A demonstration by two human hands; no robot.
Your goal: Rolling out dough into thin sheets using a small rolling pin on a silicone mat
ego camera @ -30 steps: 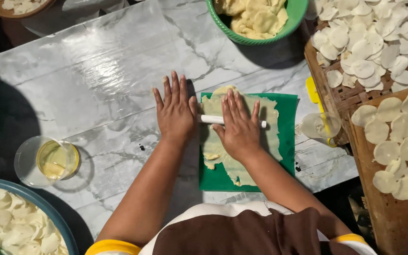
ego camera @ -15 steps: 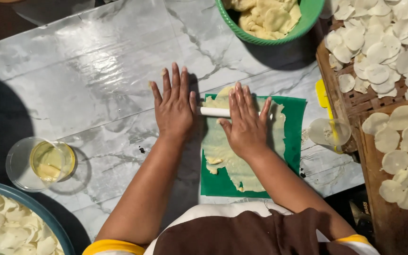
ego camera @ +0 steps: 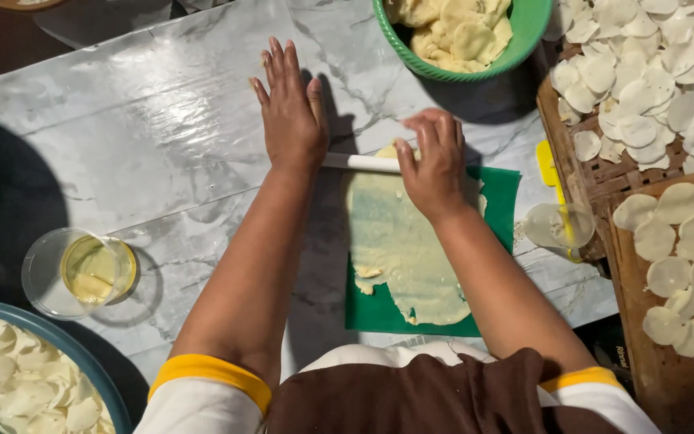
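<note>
A thin pale dough sheet (ego camera: 407, 257) lies on a green mat (ego camera: 501, 193) on the marble-patterned table (ego camera: 162, 120). A white rolling pin (ego camera: 361, 162) lies across the far end of the dough. My left hand (ego camera: 291, 112) is flat with fingers stretched forward, its heel pressing on the pin's left end, off the mat. My right hand (ego camera: 435, 165) sits on the pin over the dough, fingers curled over it.
A green bowl (ego camera: 524, 44) of dough pieces stands at the far edge. Cut dough rounds (ego camera: 644, 96) cover a woven tray (ego camera: 572, 153) and a wooden board (ego camera: 628, 265) at the right, beside a clear cup (ego camera: 560, 225). A cup of oil (ego camera: 98, 269) and a blue bowl (ego camera: 82, 354) stand at the left.
Both hands have pushed the rolling pin away from me to the far end of the dough. My right fingers went from flat to curled.
</note>
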